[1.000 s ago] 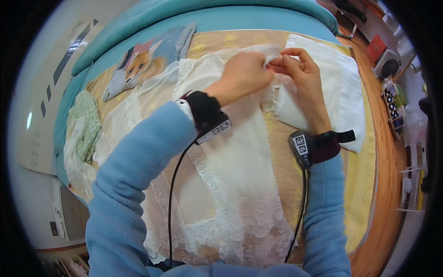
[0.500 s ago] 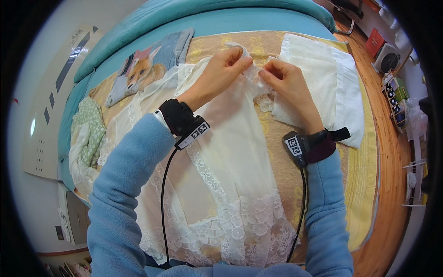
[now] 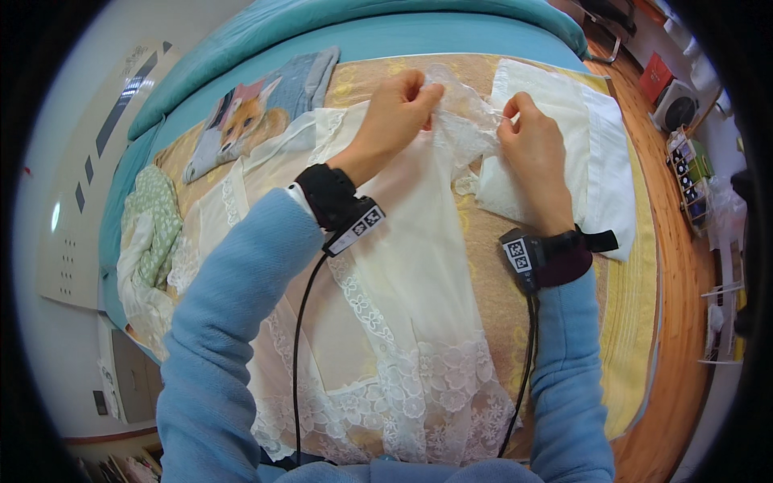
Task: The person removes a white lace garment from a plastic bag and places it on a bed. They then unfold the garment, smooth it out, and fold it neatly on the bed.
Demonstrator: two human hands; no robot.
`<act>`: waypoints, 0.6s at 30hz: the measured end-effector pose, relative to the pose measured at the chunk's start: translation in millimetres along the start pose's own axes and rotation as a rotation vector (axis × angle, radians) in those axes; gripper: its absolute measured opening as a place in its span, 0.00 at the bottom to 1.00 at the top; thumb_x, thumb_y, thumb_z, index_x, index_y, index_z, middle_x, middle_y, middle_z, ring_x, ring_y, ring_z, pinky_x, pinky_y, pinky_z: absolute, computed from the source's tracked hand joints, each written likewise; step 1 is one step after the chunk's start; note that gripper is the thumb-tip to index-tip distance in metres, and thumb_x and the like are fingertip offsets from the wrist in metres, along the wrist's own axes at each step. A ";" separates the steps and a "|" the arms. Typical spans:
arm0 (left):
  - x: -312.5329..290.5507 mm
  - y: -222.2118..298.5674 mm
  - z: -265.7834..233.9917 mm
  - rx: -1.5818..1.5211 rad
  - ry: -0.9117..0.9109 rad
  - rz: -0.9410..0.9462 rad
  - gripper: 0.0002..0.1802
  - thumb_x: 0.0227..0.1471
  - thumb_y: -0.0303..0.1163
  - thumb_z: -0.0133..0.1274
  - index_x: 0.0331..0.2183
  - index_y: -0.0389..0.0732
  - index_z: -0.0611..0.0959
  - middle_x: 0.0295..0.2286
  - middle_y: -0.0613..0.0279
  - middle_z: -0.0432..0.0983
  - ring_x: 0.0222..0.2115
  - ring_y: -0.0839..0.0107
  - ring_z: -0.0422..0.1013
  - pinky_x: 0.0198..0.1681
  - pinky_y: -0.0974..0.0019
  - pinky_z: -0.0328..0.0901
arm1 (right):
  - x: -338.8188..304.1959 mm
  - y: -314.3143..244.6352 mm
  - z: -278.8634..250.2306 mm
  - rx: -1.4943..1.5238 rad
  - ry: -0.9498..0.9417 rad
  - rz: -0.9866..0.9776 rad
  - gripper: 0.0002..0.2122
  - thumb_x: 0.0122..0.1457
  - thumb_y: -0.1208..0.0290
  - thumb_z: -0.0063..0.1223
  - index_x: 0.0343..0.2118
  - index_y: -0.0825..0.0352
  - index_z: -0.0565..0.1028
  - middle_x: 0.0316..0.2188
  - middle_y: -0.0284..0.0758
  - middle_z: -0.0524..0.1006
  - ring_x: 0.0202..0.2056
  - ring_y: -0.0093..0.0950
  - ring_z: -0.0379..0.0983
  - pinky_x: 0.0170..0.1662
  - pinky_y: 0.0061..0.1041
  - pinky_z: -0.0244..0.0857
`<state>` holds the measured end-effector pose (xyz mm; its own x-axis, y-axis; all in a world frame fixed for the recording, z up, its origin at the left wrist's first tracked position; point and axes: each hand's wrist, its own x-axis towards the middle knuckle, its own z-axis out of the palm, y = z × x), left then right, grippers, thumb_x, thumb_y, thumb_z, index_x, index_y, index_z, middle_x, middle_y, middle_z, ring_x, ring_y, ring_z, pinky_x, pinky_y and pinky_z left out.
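Observation:
A sheer cream-white lace garment (image 3: 411, 274) lies spread over a tan and yellow blanket, its flowered lace hem nearest me. At its far right end, a gauzy lace-edged sleeve (image 3: 463, 133) is stretched between my two hands. My left hand (image 3: 396, 113) pinches the sleeve on its left side, fingers curled. My right hand (image 3: 533, 149) grips the sleeve's right edge between thumb and forefinger. Both wrists wear black straps with patterned tags and cables. Just beyond my right hand lies a folded white cloth (image 3: 600, 161).
A folded blue-grey garment with a fox picture (image 3: 250, 117) lies at the far left. Near it is a crumpled green patterned cloth (image 3: 157, 209). The blanket (image 3: 628, 346) covers a teal bed (image 3: 419, 36). Wooden floor (image 3: 684, 322) and a rack (image 3: 688, 173) are at the right.
My right hand has moved to the right, away from my left hand. The lace sleeve between them is now spread wider. My left hand has shifted slightly right.

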<state>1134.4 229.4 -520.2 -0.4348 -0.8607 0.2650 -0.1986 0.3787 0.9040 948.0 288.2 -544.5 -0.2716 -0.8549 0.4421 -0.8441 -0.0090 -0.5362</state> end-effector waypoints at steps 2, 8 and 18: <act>2.1 0.4 8.6 -0.043 -0.073 -0.057 0.12 0.57 0.39 0.50 0.31 0.39 0.76 0.26 0.69 0.72 0.26 0.82 0.68 0.32 0.78 0.64 | 1.6 3.3 -4.4 -0.077 0.073 -0.015 0.04 0.52 0.72 0.50 0.30 0.64 0.72 0.23 0.41 0.77 0.28 0.41 0.75 0.31 0.36 0.67; -1.7 -4.9 -0.9 -0.244 -0.235 -0.079 0.16 0.60 0.38 0.45 0.41 0.34 0.76 0.39 0.61 0.73 0.43 0.72 0.72 0.50 0.71 0.66 | 11.5 7.2 -17.6 0.628 -0.121 -0.050 0.11 0.56 0.65 0.52 0.24 0.68 0.74 0.20 0.35 0.78 0.19 0.23 0.70 0.23 0.23 0.63; -135.1 32.8 -109.0 0.200 -0.066 -0.727 0.12 0.52 0.35 0.51 0.25 0.36 0.77 0.19 0.63 0.74 0.18 0.76 0.72 0.22 0.74 0.69 | -0.7 -5.9 -23.5 0.421 -0.519 -0.106 0.15 0.50 0.58 0.60 0.27 0.67 0.73 0.19 0.27 0.71 0.21 0.14 0.61 0.23 0.15 0.53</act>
<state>1282.3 320.9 -489.8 -0.1839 -0.8974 -0.4011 -0.6081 -0.2167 0.7637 942.4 301.1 -524.8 0.1490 -0.9756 0.1616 -0.5734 -0.2183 -0.7897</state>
